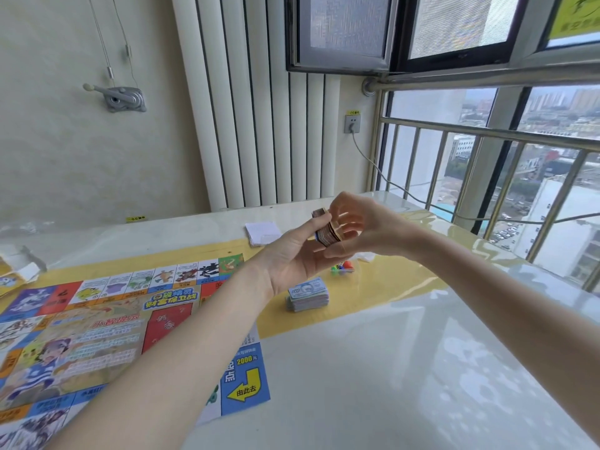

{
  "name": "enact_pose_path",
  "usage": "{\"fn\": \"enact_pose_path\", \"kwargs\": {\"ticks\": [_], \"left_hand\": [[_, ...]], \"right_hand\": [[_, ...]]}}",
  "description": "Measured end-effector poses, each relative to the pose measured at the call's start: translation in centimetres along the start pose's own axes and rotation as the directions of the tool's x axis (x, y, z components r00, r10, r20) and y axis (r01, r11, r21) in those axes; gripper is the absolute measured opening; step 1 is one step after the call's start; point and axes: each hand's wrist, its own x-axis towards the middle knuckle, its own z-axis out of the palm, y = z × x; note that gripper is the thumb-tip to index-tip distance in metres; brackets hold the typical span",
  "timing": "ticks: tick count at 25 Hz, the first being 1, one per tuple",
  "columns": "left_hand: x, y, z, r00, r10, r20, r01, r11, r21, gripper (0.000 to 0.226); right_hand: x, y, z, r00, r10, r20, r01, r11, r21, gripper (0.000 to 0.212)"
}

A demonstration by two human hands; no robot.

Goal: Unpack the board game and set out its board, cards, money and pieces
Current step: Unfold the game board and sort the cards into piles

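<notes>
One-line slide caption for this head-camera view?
Both hands, left hand and right hand, hold a card deck above the table, with board and money stack laid out.

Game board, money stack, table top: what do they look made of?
Game board: thin printed paper or light card, slightly glossy; it lies flat with fold creases. Money stack: thin printed paper notes, matte; layered edges show. Table: looks like a hard top under clear glossy plastic or glass, judging by the strong window reflections; exact material unclear.

Single head-worn view, facing forward and down, close over the table (389,368)
</notes>
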Motion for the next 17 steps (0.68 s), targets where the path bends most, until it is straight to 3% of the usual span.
{"fn": "enact_pose_path", "kwargs": {"ticks": [2, 4, 5, 7, 8, 10, 13, 17], "left_hand": [[0.2, -0.2, 0.2, 1.0, 0.013, -0.011, -0.012, 0.994, 0.107, 0.024], [0.3, 0.1, -0.4, 0.988, 0.095, -0.121, -0.034, 0.903, 0.429, 0.03], [0.1, 0.3, -1.1, 0.97, 0.165, -0.179, -0.014, 0.772, 0.635, 0.033], [-0.5, 0.6, -2.8, 0.959, 0.224, -0.175, 0.072, 0.401, 0.913, 0.032], [-0.8, 0.5, -3.3, 0.971, 0.185, -0.151, 0.102, 0.254, 0.962, 0.031], [-1.0, 0.1, -3.7, 0.978, 0.162, -0.132, 0.121, 0.075, 0.99, 0.03], [-0.2, 0.1, -3.9, 0.953, 0.285, -0.104, 0.134, -0.091, 0.987, 0.026], [0.6, 0.5, -5.9, 0.963, 0.194, -0.186, 0.235, -0.271, 0.934, 0.025]], "right_hand": [[-0.3, 0.3, -0.7, 1.0, -0.007, 0.009, 0.007, 0.997, -0.081, 0.045], [-1.1, 0.8, -1.4, 0.994, 0.086, 0.068, -0.059, 0.94, -0.337, 0.045], [-1.6, 1.2, -1.3, 0.977, 0.183, 0.114, -0.107, 0.871, -0.479, 0.045], [-2.6, 2.5, -0.3, 0.914, 0.347, 0.21, -0.142, 0.758, -0.636, 0.047], [-2.7, 3.1, 0.2, 0.89, 0.388, 0.238, -0.149, 0.744, -0.651, 0.047], [-2.4, 3.7, 0.7, 0.877, 0.413, 0.246, -0.17, 0.745, -0.646, 0.048], [-1.2, 4.0, 0.8, 0.88, 0.402, 0.251, -0.127, 0.71, -0.692, 0.048], [-0.8, 4.6, 1.7, 0.838, 0.434, 0.33, -0.061, 0.676, -0.734, 0.049]]}}
